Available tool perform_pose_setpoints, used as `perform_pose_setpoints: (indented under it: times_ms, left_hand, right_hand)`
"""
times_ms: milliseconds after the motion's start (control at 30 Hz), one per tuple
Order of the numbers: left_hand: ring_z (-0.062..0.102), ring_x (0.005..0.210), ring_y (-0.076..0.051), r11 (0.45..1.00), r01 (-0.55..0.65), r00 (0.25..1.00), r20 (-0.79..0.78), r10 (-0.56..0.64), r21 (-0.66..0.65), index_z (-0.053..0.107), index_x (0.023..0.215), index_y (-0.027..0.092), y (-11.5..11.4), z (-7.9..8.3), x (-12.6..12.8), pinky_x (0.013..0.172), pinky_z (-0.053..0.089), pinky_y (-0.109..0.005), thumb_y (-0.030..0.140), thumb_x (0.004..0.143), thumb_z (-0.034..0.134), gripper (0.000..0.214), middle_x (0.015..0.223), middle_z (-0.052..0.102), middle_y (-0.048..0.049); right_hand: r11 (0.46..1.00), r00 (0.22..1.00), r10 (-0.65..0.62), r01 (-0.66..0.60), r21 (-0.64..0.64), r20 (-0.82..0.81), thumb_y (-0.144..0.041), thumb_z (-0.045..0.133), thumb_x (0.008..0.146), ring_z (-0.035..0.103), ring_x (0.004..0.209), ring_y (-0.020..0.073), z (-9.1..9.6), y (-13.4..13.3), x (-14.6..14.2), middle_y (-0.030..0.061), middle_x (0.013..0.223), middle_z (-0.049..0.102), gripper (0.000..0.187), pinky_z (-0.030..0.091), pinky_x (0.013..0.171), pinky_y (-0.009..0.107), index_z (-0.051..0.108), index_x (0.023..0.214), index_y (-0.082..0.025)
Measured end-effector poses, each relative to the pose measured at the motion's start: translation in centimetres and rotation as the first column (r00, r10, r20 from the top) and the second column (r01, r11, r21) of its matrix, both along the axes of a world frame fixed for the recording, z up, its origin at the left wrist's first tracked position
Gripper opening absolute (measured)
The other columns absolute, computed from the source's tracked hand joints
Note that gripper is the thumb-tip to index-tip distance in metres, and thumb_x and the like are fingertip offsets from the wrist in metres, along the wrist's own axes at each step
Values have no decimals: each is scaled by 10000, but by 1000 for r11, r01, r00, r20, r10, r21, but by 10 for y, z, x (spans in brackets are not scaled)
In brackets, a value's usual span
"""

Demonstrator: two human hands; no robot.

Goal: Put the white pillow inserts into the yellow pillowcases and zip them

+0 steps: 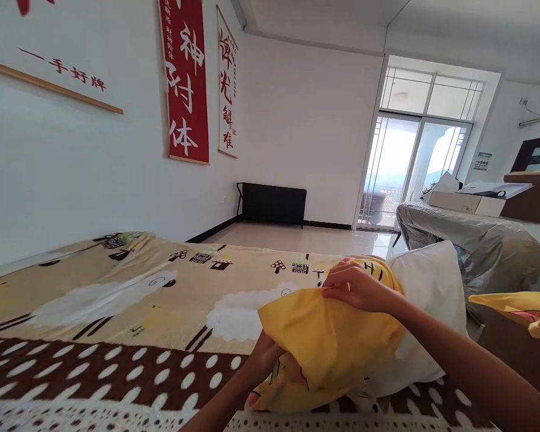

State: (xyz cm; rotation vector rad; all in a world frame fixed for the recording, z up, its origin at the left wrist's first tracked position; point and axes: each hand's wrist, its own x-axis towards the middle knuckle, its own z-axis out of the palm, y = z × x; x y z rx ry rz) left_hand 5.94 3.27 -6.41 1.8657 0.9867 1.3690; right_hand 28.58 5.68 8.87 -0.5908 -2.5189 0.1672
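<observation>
A yellow pillowcase point(337, 336) with printed figures lies bunched over the near end of a white pillow point(436, 300) on the bed. My right hand point(353, 287) is closed, pinching the upper edge of the pillowcase between thumb and fingers. From below, my left hand point(270, 354) reaches into the fold at the case's left corner; the cloth covers its fingers, so their grip cannot be seen. The white pillow sticks out to the right, partly hidden behind my right forearm.
A beige sheep-print blanket point(130, 288) with a brown spotted border covers the bed. Another piece of yellow cloth point(517, 302) shows at the right edge. Beyond stand plastic-covered furniture point(495, 231) with an open white box point(463, 201), and a black folded frame point(273, 204) by the wall.
</observation>
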Motion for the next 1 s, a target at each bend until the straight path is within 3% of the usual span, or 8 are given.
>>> perform_pose_setpoints:
  times_ms: [133,233,333,500,667,800,933,1000]
  left_hand:
    - [569,958,-246,988,152,988,-44,-151,32,574,1048,146,-3,6,1,840,466,-342,452,780,547,408,1036,620,-115]
    - [543,942,-206,988,66,993,-103,-52,140,550,1002,157,-4,9,6,839,439,-322,296,827,512,228,1019,593,-92]
    - [509,931,-188,968,-2,995,-92,26,249,552,890,151,-5,12,10,809,418,-311,252,871,449,146,963,558,-88]
    - [487,826,-154,985,72,997,-1,-73,159,542,890,149,-8,17,15,743,400,-276,312,912,417,206,883,531,-56]
    - [476,823,-158,956,113,988,-133,-80,270,496,968,154,-18,22,20,743,406,-283,250,908,363,175,890,506,-62]
    - [494,899,-194,854,120,909,-401,110,507,419,1104,152,-22,25,22,781,415,-313,270,814,548,338,991,541,-92]
    - [457,695,-172,615,85,748,-458,481,784,458,879,148,-18,25,24,679,368,-324,155,835,495,58,739,540,-46]
    - [449,662,-163,545,134,690,-473,549,828,466,813,148,-16,25,23,669,356,-323,69,829,424,91,691,528,-40]
  right_hand:
    - [999,968,45,-45,6,-246,-279,586,853,575,788,147,0,-4,13,34,791,658,138,414,786,306,660,801,-175]
    - [997,968,40,-24,67,-247,-262,566,863,577,829,158,3,-8,16,41,834,662,131,415,800,324,657,819,-180]
    - [987,988,-28,51,152,-152,-241,518,881,562,928,172,7,-16,16,51,944,651,138,396,856,356,639,917,-185]
    - [964,983,-20,-30,263,184,-142,473,848,442,1170,177,6,-37,10,68,1232,540,452,275,1007,405,439,1292,-217]
    - [931,926,-47,-95,352,374,-89,475,804,506,843,146,-14,-36,-4,18,818,598,129,304,896,358,553,872,-165]
    - [893,934,0,-160,420,356,-22,442,744,433,711,126,-22,-29,-8,-4,694,548,150,318,762,297,501,736,-159]
    - [882,957,25,-158,444,291,-22,430,703,412,694,128,-16,-37,-6,2,676,522,150,329,736,294,488,710,-160]
    - [870,976,-4,-105,481,220,-28,427,719,447,765,145,-17,-43,-3,27,766,552,177,345,777,314,521,792,-159]
